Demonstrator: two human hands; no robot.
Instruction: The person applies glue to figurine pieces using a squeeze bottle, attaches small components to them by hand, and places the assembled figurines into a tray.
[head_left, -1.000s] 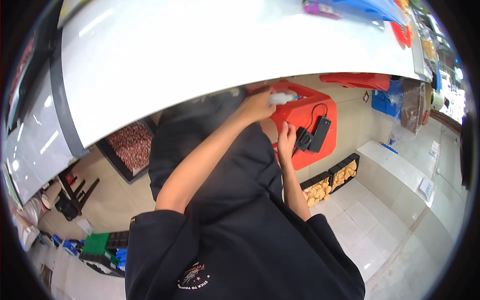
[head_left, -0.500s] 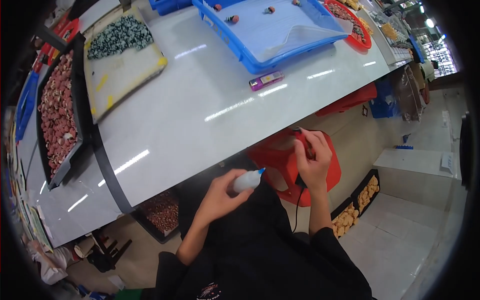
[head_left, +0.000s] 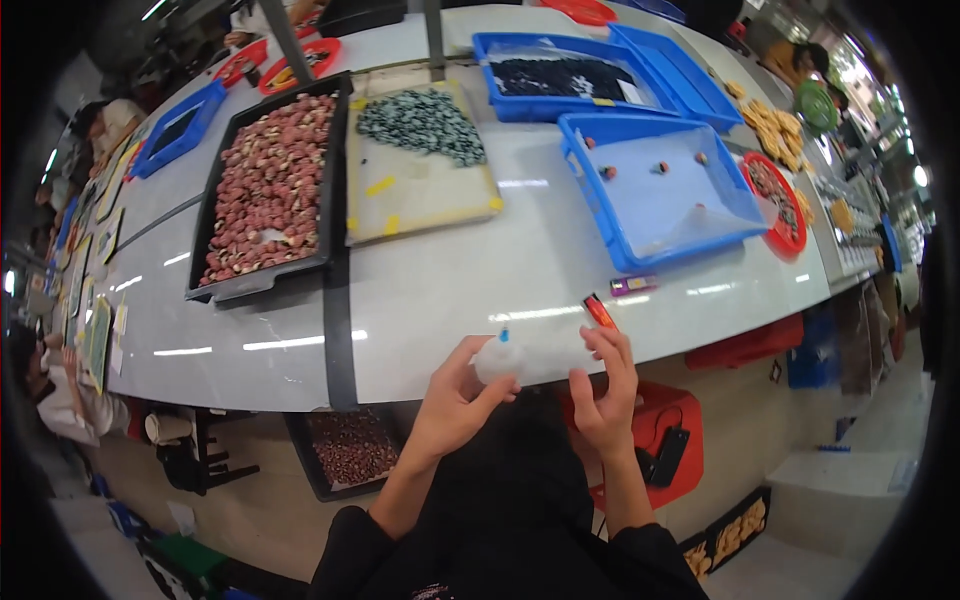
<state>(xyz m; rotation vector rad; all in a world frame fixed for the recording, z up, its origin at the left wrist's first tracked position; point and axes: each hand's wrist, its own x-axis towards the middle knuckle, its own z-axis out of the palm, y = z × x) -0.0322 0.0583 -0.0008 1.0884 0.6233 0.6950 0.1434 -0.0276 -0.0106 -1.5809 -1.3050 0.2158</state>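
Observation:
My left hand (head_left: 448,405) is wrapped round a small white squeeze bottle (head_left: 498,362) with a blue tip, held upright above the table's near edge. Beside it, my right hand (head_left: 608,395) is open, thumb and fingers apart, with nothing in them. Just past its fingertips, a slim red object (head_left: 600,312) with dark parts lies on the white table (head_left: 430,320); its kind is not clear. A small purple object with a yellow label (head_left: 633,286) lies a little farther off, in front of a blue tray (head_left: 625,255) holding several small red-and-dark pieces on a white sheet.
Left of centre stand a black tray (head_left: 205,292) of reddish pieces and a yellow-taped board (head_left: 420,215) bearing grey-green pieces. A red plate (head_left: 795,240) sits at the right. Below the table are a red stool (head_left: 690,420) with a black phone-like device (head_left: 670,455) and a dark bin (head_left: 315,480).
My view has shifted left and farther over the table. My right hand has let go of a red object, and a red object now lies on the table. The bottle has been turned upright.

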